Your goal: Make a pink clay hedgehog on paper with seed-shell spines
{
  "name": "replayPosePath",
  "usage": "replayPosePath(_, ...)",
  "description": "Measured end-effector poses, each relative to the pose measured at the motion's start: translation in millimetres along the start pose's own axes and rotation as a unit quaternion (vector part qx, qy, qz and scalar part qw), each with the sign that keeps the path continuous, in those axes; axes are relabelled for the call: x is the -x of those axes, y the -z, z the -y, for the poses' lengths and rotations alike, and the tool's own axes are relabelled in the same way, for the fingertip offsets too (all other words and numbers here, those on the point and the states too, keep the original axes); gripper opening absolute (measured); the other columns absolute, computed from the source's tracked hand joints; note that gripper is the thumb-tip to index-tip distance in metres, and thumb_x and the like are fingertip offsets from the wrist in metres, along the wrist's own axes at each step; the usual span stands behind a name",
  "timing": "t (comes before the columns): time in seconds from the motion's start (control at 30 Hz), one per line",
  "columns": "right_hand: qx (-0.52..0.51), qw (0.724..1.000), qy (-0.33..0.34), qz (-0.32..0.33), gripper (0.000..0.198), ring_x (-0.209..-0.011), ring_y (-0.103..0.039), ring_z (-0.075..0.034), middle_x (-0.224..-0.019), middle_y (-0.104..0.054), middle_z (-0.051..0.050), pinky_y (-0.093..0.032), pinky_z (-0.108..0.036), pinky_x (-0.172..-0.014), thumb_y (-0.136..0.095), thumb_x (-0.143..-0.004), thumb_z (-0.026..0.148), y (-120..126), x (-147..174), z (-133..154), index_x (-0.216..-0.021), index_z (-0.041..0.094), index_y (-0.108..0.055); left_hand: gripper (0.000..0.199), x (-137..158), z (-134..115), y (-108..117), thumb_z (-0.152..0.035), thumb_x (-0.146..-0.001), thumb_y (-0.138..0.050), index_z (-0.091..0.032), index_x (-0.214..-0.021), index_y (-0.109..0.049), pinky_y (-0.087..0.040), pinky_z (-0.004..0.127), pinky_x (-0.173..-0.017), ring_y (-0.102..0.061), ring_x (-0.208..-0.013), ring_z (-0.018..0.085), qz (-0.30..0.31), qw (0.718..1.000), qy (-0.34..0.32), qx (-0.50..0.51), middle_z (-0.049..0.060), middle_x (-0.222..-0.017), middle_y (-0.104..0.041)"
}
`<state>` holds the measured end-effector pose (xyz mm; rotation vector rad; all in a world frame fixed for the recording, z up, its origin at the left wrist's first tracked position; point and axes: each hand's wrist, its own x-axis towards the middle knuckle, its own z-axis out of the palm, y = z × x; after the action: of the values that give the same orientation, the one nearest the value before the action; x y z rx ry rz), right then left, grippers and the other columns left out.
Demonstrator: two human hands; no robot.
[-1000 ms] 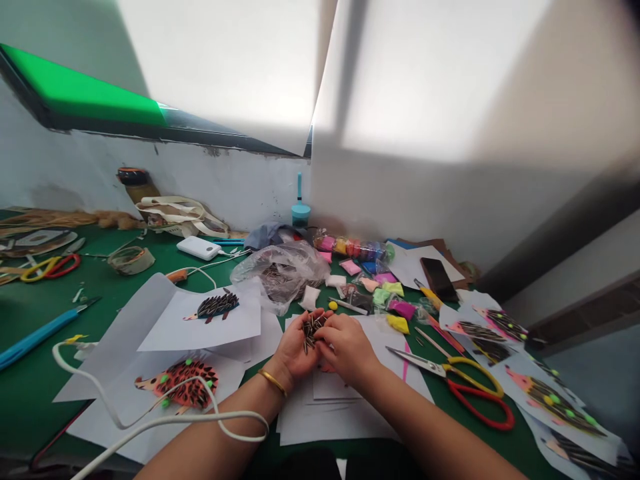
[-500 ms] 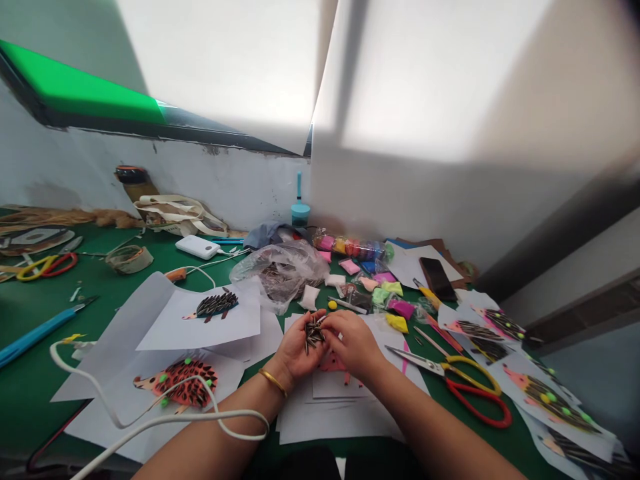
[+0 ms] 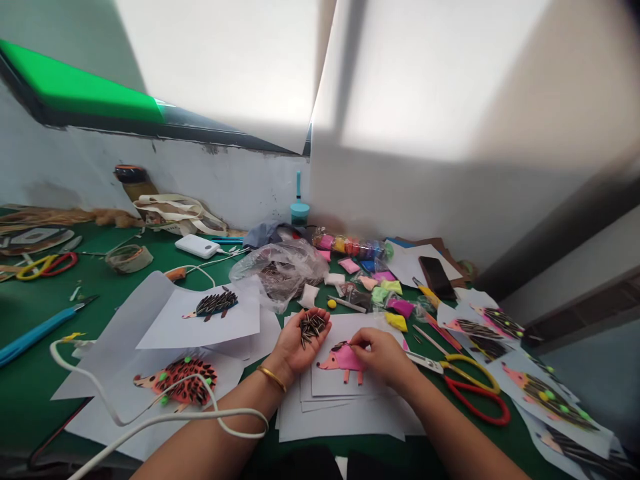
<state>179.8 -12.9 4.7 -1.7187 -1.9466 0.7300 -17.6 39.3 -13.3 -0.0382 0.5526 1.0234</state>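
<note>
Cradling seeds (image 3: pixel 312 327) loosely in cupped left hand (image 3: pixel 299 350), press the seed (image 3: pixel 351 345) seemingly pinched in right hand (image 3: pixel 381 355) gently into hedgehog (image 3: pixel 344 360).

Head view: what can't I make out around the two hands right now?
Rear of the pink hedgehog, head view: hidden by the right hand.
Tips of the scissors, head view: hidden by the right hand.
Number of seeds in the left hand, head view: too small, overlapping.

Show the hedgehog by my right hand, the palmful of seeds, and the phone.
Pink hedgehog (image 3: pixel 347 361), head view, on its body.
Sunflower seeds (image 3: pixel 313 327), head view, on the pile's middle.
Smartphone (image 3: pixel 437 277), head view, on its dark face.
</note>
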Motion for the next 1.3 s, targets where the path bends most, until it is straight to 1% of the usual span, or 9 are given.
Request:
replayPosePath(0.07,0.006,1.0,-0.004,-0.006,0.012,-0.074,-0.061,-0.017,-0.079,-0.069,-0.001,-0.042,-0.025,-0.065,-0.055,-0.076,0.023,-4.4,5.0,5.1,-0.076,0.022,-0.067,0.019,-0.2,-0.2,0.5,-0.019,-0.088,-0.047,-0.009,-0.084,-0.062,-0.052,0.044,-0.089,-0.066,-0.091,0.023,0.0,1.0,-0.002,-0.001,0.013,-0.089,-0.068)
replayPosePath(0.2,0.003,1.0,-0.004,0.012,0.013,-0.055,-0.057,-0.011,-0.075,-0.067,0.002,-0.039,-0.022,-0.055,-0.05,-0.078,0.019,-9.5,10.6,13.7,-0.077,0.022,-0.063,0.019,-1.1,-0.5,1.5,-0.019,-0.089,-0.046,-0.009,-0.085,-0.062,-0.052,0.044,-0.088,-0.067,-0.091,0.022,-0.003,1.0,-0.002,-0.003,0.013,-0.09,-0.068)
replayPosePath(0.27,0.004,1.0,0.006,0.022,0.016,-0.05,-0.055,-0.009,-0.078,-0.067,0.002,-0.038,-0.022,-0.053,-0.049,-0.079,0.018,-10.8,10.9,15.7,-0.08,0.023,-0.064,0.019,-1.6,-0.6,2.0,-0.019,-0.089,-0.046,-0.009,-0.085,-0.062,-0.053,0.043,-0.088,-0.067,-0.091,0.022,-0.001,1.0,-0.001,-0.004,0.013,-0.09,-0.068)
replayPosePath(0.33,0.016,0.999,0.027,0.02,0.019,-0.057,-0.058,-0.011,-0.082,-0.067,0.001,-0.04,-0.023,-0.057,-0.049,-0.079,0.017,-12.0,10.2,16.5,-0.082,0.024,-0.066,0.019,-1.9,-0.6,2.2,-0.019,-0.088,-0.047,-0.009,-0.085,-0.062,-0.053,0.043,-0.088,-0.067,-0.091,0.022,0.002,1.0,0.0,-0.004,0.013,-0.09,-0.068)
replayPosePath(0.4,0.033,0.998,0.05,0.008,0.02,-0.07,-0.06,-0.014,-0.083,-0.067,0.0,-0.042,-0.024,-0.064,-0.05,-0.079,0.016,-13.7,9.1,16.6,-0.082,0.024,-0.068,0.019,-1.9,-0.6,2.2,-0.018,-0.089,-0.046,-0.01,-0.084,-0.062,-0.053,0.043,-0.088,-0.067,-0.091,0.022,0.003,1.0,0.001,-0.005,0.013,-0.089,-0.068)
replayPosePath(0.47,0.047,0.997,0.065,-0.003,0.02,-0.08,-0.06,-0.016,-0.084,-0.066,-0.001,-0.042,-0.025,-0.07,-0.051,-0.078,0.015,-16.1,8.5,16.4,-0.083,0.023,-0.069,0.019,-1.9,-0.6,2.0,-0.018,-0.089,-0.046,-0.01,-0.084,-0.062,-0.053,0.043,-0.087,-0.067,-0.091,0.022,0.002,1.0,0.001,-0.007,0.013,-0.089,-0.068)
replayPosePath(0.53,0.059,0.996,0.071,-0.007,0.021,-0.084,-0.059,-0.016,-0.085,-0.066,-0.001,-0.042,-0.025,-0.073,-0.052,-0.078,0.014,-18.7,8.5,16.4,-0.083,0.023,-0.069,0.018,-2.1,-0.7,2.0,-0.018,-0.088,-0.047,-0.01,-0.085,-0.062,-0.053,0.043,-0.087,-0.067,-0.09,0.022,0.003,1.0,0.0,-0.007,0.013,-0.089,-0.069)
replayPosePath(0.93,0.089,0.993,0.07,-0.018,0.015,-0.082,-0.057,-0.016,-0.082,-0.065,-0.001,-0.04,-0.025,-0.072,-0.053,-0.08,0.016,-23.1,10.6,17.8,-0.082,0.023,-0.066,0.017,-1.6,-0.7,1.8,-0.017,-0.088,-0.047,-0.01,-0.085,-0.063,-0.054,0.042,-0.085,-0.067,-0.089,0.022,-0.001,1.0,0.002,-0.01,0.013,-0.089,-0.069)
replayPosePath(1.3,0.145,0.985,0.096,-0.019,0.015,-0.08,-0.057,-0.016,-0.082,-0.064,-0.002,-0.038,-0.026,-0.072,-0.053,-0.08,0.014,-25.8,9.8,18.3,-0.082,0.021,-0.066,0.017,-3.6,-0.6,4.1,-0.018,-0.088,-0.048,-0.009,-0.085,-0.063,-0.054,0.042,-0.086,-0.067,-0.089,0.022,0.002,1.0,0.002,-0.008,0.012,-0.09,-0.069)
